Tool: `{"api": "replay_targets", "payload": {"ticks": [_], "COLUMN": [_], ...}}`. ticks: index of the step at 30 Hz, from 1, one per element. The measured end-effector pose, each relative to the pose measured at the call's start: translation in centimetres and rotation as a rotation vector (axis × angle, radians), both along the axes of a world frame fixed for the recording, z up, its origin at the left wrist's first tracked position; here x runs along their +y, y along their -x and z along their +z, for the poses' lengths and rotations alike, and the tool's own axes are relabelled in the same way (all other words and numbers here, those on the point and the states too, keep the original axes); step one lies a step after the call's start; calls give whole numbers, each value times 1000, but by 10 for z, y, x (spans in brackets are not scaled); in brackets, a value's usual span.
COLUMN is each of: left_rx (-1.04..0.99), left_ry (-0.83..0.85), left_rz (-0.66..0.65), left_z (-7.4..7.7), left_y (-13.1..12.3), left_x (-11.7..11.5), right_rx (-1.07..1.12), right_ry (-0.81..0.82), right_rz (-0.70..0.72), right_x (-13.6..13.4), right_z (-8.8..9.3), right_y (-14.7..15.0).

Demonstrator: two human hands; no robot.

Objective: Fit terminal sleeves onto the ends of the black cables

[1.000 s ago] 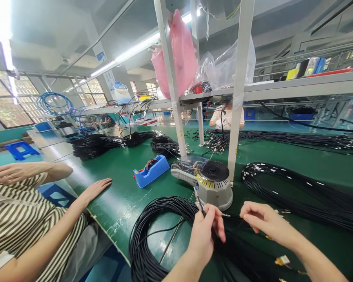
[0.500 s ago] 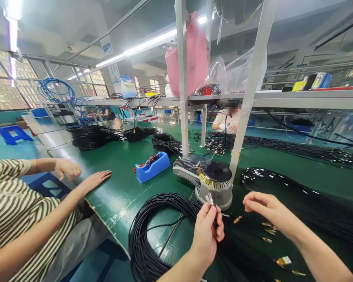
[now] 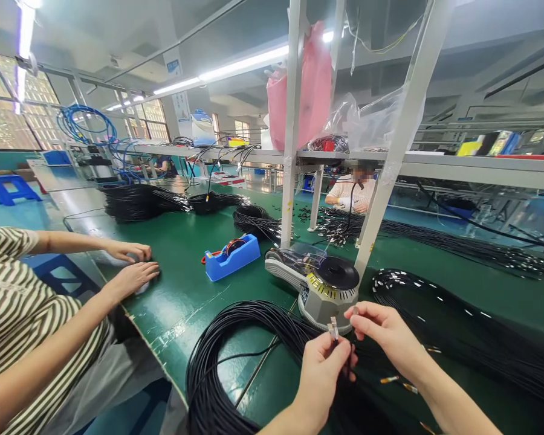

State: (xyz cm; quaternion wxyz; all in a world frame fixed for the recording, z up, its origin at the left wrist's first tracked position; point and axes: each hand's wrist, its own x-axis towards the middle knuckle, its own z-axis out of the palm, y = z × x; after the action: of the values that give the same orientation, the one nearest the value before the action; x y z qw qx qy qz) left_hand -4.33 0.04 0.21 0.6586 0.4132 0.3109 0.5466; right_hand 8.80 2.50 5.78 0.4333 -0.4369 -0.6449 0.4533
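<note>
I see the left hand (image 3: 320, 371) near in the scene, its grip closed around a few cable ends (image 3: 333, 329), whose metal tips poke up above the thumb. Just to the right, the right hand (image 3: 383, 329) has its thumb and forefinger close together; I cannot tell whether that grip holds anything small. Beyond the left hand I have a grey machine (image 3: 324, 305) with a round black top on the green bench (image 3: 176, 290). A coil of black cable (image 3: 202, 371) lies near, to the left; farther off is a blue tape dispenser (image 3: 233, 261).
</note>
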Motion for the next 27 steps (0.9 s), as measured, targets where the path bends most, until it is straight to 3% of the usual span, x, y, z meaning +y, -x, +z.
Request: {"api": "replay_targets", "payload": {"ticks": [4, 9, 13, 16, 21, 27], "left_rx": [-72, -151, -146, -105, -70, -29], "left_ry": [-7, 82, 107, 104, 110, 132], "left_rz": [65, -170, -70, -21, 32, 61], "left_z": [-1, -5, -3, 0, 2, 4], "left_y": [1, 0, 1, 1, 0, 2], "left_x": [3, 3, 3, 4, 5, 4], "right_rx": [-35, 90, 372, 582, 473, 447], "right_ry": [128, 50, 178, 251, 303, 282], "right_rz": [263, 86, 69, -76, -184, -264], "right_x": [-3, -4, 1, 15, 35, 39], "right_z": [-6, -25, -32, -32, -29, -31], "right_y": [-3, 4, 12, 16, 24, 41]}}
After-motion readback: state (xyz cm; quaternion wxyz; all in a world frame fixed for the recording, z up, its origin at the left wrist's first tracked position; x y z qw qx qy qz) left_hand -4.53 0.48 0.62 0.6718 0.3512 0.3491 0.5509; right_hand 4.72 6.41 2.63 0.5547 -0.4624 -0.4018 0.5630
